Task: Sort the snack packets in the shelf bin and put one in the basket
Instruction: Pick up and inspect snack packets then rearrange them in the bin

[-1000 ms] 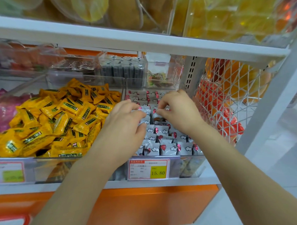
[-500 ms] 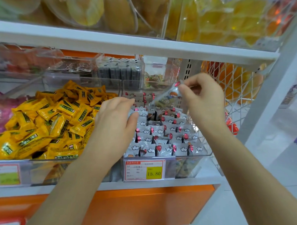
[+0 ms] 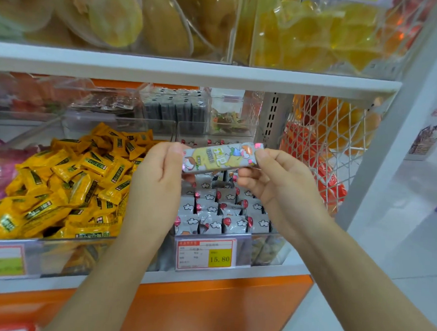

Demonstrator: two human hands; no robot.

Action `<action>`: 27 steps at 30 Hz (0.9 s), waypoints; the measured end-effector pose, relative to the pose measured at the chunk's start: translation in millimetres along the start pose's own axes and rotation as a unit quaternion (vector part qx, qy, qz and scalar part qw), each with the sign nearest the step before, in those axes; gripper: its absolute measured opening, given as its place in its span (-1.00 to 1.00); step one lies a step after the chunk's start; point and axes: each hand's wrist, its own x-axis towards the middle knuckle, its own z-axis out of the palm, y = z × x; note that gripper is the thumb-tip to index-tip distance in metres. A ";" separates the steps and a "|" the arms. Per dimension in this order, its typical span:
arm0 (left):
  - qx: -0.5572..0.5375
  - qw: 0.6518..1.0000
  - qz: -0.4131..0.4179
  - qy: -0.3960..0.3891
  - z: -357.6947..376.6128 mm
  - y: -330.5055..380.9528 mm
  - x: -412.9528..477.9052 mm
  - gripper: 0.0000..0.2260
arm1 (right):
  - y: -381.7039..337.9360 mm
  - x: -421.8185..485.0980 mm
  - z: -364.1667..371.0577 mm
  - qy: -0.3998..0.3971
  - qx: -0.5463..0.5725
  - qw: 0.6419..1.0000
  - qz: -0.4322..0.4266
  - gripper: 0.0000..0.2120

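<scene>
Head view. Snack packet held level and lengthwise in the air, just above the rear half of the clear shelf bin, printed cartoon face turned toward the camera. Left hand pinching the packet's left end, thumb on the front face, remaining fingers hidden behind it. Right hand pinching the right end, thumb on top, other fingers curled beneath. Both forearms reaching up from the lower edge of the view.

Below the held packet, grey cloud-printed packets standing in upright rows inside the bin. Price tag reading 15.80 clipped to the bin's front wall. To the left, a neighbouring bin heaped with loose yellow packets, partly covered by the left wrist. To the right, a white wire mesh holder with orange packs behind its mesh. Overhead, a white upper shelf carrying clear tubs of yellow goods. Orange base panel below the bins.
</scene>
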 end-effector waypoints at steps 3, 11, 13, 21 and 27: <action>-0.015 0.999 -0.012 0.051 0.2 -0.3 0.4 -0.74 | 0.4 -0.8 1.5 -0.050 0.051 0.997 0.013 -0.92; -0.054 0.998 0.015 -0.007 -4.1 0.4 3.0 -0.75 | -1.5 2.5 -3.7 -0.043 0.083 0.995 0.020 -0.81; -0.041 0.998 0.034 -0.033 -7.8 1.9 3.4 -0.76 | -2.6 3.9 -5.6 -0.040 0.098 0.994 0.020 -0.78; -0.151 0.981 -0.022 -0.118 -16.5 3.1 8.1 -0.73 | -4.5 7.6 -10.3 -0.030 0.088 0.996 0.012 -0.83; -0.089 0.987 0.007 -0.132 -16.4 0.9 7.8 -0.56 | -5.2 6.7 -12.6 0.005 -0.013 0.999 -0.032 -0.85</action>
